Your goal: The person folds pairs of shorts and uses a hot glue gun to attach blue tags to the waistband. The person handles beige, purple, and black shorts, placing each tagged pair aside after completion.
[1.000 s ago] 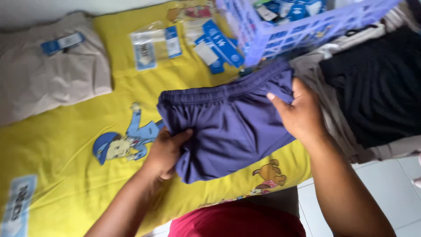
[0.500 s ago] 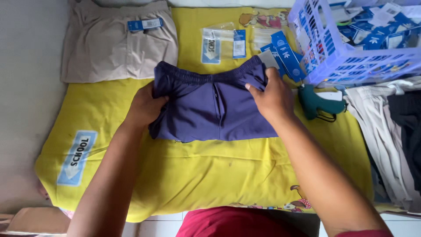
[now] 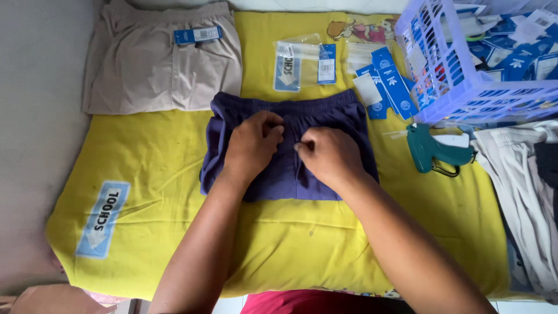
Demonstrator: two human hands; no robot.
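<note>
One pair of purple shorts lies flat in the middle of the yellow cloth, waistband at the far edge, spread out so both hands can work on its front. The left hand and the right hand rest on it close together, fingers curled and pinching at the fabric near the middle seam; whether anything small is caught between them I cannot tell. One beige garment sits folded at the far left with one blue tag on it, apart from the purple pair. One green tagging gun lies just right of the shorts, within reach. One lilac basket at the far right holds many blue tags, with several more loose beside it.
</note>
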